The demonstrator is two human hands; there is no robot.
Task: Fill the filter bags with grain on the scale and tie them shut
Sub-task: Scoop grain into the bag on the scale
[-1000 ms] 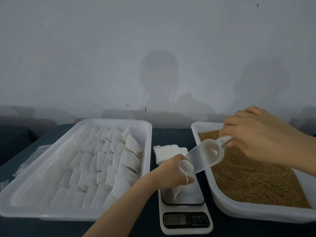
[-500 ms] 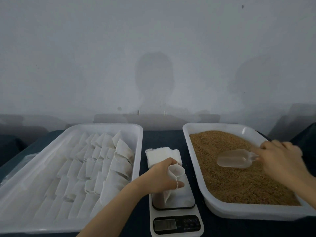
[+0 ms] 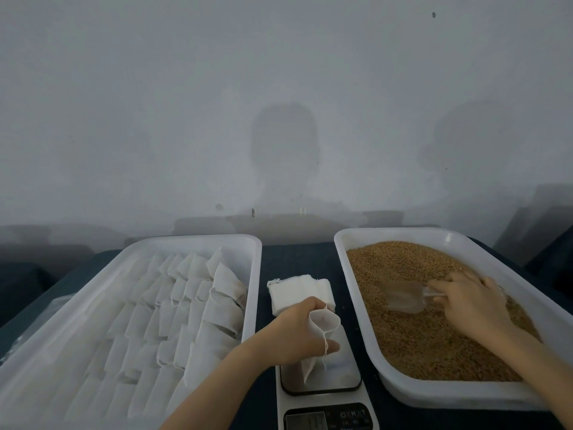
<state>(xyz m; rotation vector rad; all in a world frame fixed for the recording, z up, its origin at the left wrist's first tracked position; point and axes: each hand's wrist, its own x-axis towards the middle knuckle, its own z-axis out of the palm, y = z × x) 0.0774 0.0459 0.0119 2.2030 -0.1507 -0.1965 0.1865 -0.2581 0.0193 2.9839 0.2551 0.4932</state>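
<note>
Far left on my feed, a white tray (image 3: pixel 255 274) holds rows of white filled bags (image 3: pixel 223 285) leaning against one another. Its near left corner is cut off by the frame. Something pale and crumpled lies outside its left wall, and I cannot make out what it is.

Between the two trays, on the dark table (image 3: pixel 294 259), sits a stack of empty filter bags (image 3: pixel 291 290). Just in front of it my left hand (image 3: pixel 288 335) is curled round the top of one filter bag (image 3: pixel 324 321), pinching the mouth so it gapes open. A thin drawstring (image 3: pixel 325 349) dangles from the rim. The bag's lower end stands on the platform of the scale (image 3: pixel 350 377). The scale's display (image 3: pixel 305 419) and the small markings beside it are too blurred for me to read, and the bottom of the frame cuts the panel off.

To the right, the second tray (image 3: pixel 348 302) is filled with brown grain (image 3: pixel 418 339). A clear scoop (image 3: pixel 403 297) lies low in it, its bowl against the grain. It is so see-through that I cannot tell whether it carries any. My right hand (image 3: pixel 471 305) grips its handle with curled fingers, and the forearm hides the tray's near right corner.
</note>
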